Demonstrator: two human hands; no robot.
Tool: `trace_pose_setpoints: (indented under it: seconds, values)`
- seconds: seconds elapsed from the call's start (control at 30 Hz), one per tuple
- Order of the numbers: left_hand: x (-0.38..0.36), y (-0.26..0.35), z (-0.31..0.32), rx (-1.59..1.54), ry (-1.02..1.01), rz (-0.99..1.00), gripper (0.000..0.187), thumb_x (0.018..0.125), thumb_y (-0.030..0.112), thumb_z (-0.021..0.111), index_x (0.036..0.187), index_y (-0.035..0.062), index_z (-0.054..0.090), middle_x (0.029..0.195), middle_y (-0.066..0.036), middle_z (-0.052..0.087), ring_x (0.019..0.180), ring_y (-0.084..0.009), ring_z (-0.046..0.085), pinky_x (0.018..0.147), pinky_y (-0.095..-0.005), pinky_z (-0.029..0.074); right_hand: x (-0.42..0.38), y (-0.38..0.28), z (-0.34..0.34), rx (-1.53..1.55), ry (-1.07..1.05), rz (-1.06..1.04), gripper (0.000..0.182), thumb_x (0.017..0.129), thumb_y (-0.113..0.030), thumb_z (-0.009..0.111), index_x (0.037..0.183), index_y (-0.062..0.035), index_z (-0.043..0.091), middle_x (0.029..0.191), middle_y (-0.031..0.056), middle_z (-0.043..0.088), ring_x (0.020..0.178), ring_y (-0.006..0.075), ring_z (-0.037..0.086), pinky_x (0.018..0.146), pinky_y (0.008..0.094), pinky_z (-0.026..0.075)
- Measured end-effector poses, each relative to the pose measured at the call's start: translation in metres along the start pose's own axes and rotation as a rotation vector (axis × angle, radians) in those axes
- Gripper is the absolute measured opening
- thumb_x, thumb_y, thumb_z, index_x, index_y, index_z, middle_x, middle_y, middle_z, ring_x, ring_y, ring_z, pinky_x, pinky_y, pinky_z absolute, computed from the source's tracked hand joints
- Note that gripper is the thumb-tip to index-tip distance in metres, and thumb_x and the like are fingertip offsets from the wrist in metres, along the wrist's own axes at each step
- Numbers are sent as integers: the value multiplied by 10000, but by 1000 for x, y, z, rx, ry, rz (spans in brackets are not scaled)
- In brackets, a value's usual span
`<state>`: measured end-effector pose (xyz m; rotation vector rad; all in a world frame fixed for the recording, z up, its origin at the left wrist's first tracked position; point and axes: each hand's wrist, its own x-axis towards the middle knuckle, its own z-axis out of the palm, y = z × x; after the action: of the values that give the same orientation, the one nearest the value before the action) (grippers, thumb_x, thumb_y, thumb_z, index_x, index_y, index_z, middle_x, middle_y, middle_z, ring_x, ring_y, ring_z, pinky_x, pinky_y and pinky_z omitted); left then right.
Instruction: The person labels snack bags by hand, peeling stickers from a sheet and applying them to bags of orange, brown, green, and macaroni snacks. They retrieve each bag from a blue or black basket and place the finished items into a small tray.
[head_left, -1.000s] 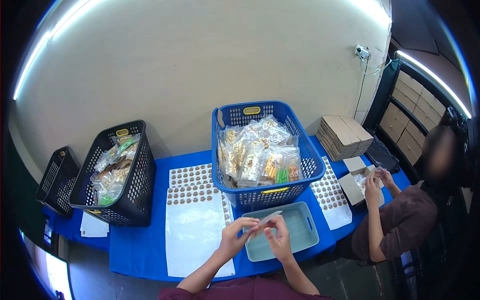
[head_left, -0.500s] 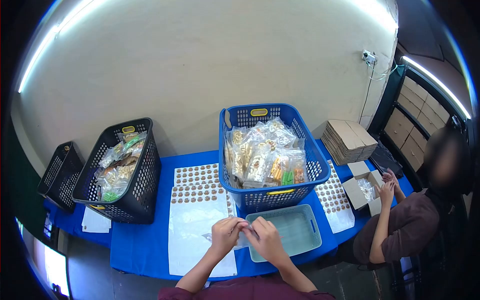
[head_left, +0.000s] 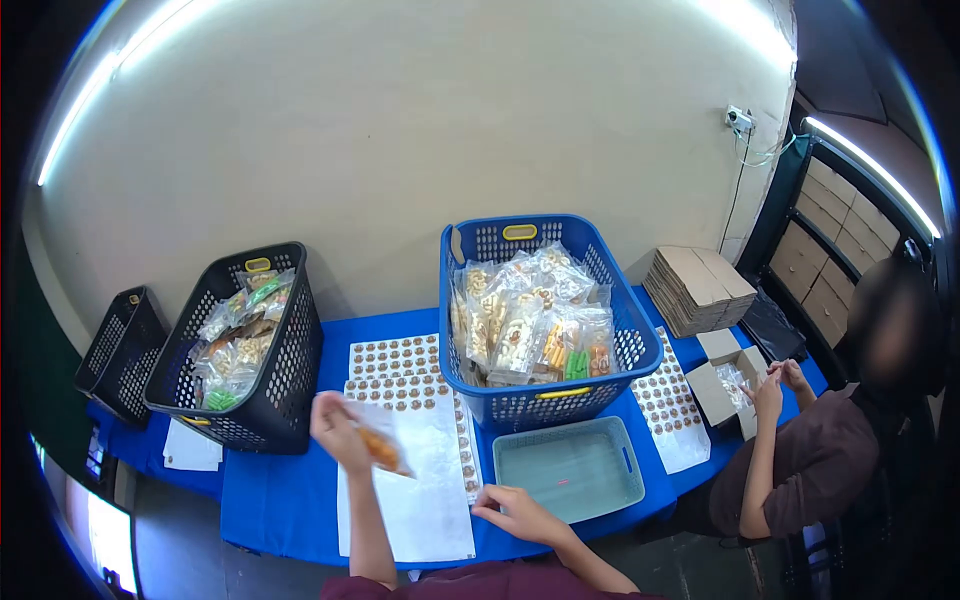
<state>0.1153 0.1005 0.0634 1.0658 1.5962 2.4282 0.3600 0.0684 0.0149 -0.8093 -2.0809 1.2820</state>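
Observation:
My left hand (head_left: 340,432) grips the top of a clear plastic bag (head_left: 384,449) with orange snack pieces in it. The bag hangs tilted over the white sticker sheets (head_left: 410,500), which carry rows of round brown stickers. My right hand (head_left: 518,514) is at the sheets' right edge, beside a pale green tray (head_left: 570,480). Its fingers are curled closed, and whatever they may hold is hidden. A tiny reddish piece lies in the tray. Behind it stands a blue basket (head_left: 520,405) heaped with clear snack bags (head_left: 520,335).
On the left, a black basket (head_left: 285,370) holds more snack bags; another dark basket (head_left: 125,370) stands farther left. At right are a sticker sheet (head_left: 672,430), stacked flat cardboard (head_left: 705,285) and an open box (head_left: 715,392). A co-worker (head_left: 800,450) has both hands by that box.
My hands were together above the sheets' edge and have parted. The left swung left and up with the bag; the right moved slightly down. The co-worker's hands shifted slightly.

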Motion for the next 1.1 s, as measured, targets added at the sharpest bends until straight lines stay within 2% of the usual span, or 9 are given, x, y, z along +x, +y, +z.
trace_pose_setpoints:
  seconds: [0.07,0.27,0.4,0.5,0.63,0.73,0.83,0.97,1.1]
  values:
    - [15,10,-7,3,79,84,310,938,210,367,680,52,433,592,38,358,527,-33,318,473,-184,258,-10,20,-10,52,84,96,101,794,-69,573,858,5,551,751,65,580,715,126,552,648,260,442]
    - [-21,-2,12,-407,-166,-278,302,920,248,417,689,62,471,590,39,397,524,-34,339,473,-188,263,-26,25,-50,188,544,73,276,768,-125,627,1004,-16,537,886,53,600,788,137,561,738,266,437]
    - [-91,7,54,-387,-326,-601,298,911,245,433,750,32,566,605,21,501,537,-39,433,496,-186,335,-25,1,-22,210,353,47,380,771,-132,638,1102,-19,487,967,73,580,864,132,547,775,263,426]
    - [-118,40,79,-446,-619,-490,272,909,226,429,961,-15,544,772,-50,577,662,-94,528,630,-223,432,-35,15,-2,255,378,101,377,802,-101,603,1135,-8,454,1008,73,565,912,124,537,802,257,423]
    - [-122,57,101,-421,-583,-178,335,843,181,542,1116,9,451,1030,-105,534,897,-154,521,784,-279,419,-41,28,-22,443,748,44,336,824,-57,558,1133,17,448,1020,75,559,947,143,536,840,270,415]
    - [-137,40,86,-215,-1191,-222,488,778,191,620,1175,18,396,1166,-155,436,1060,-234,446,877,-328,369,-44,21,-44,536,833,50,385,824,-44,549,1174,24,404,1080,95,523,1006,173,510,874,279,395]
    - [-165,48,86,3,-1342,183,694,753,274,644,1279,1,284,1269,-194,328,1163,-338,336,966,-384,291,-44,29,-35,348,809,8,489,789,-68,586,1211,27,357,1131,129,489,1045,202,490,885,301,381]
    - [-167,29,87,-89,-1354,60,630,798,268,597,1275,-14,297,1262,-198,382,1159,-300,396,944,-347,330,-48,18,-24,-86,685,16,733,694,-115,660,1280,17,241,1313,166,269,1234,282,260,959,383,297]
    - [-153,11,78,-294,-1173,-548,350,898,223,459,1137,-32,454,954,-76,600,853,-152,574,746,-242,450,-52,12,-31,-87,668,44,836,642,-139,705,1303,-7,209,1323,166,207,1219,279,232,927,384,319]
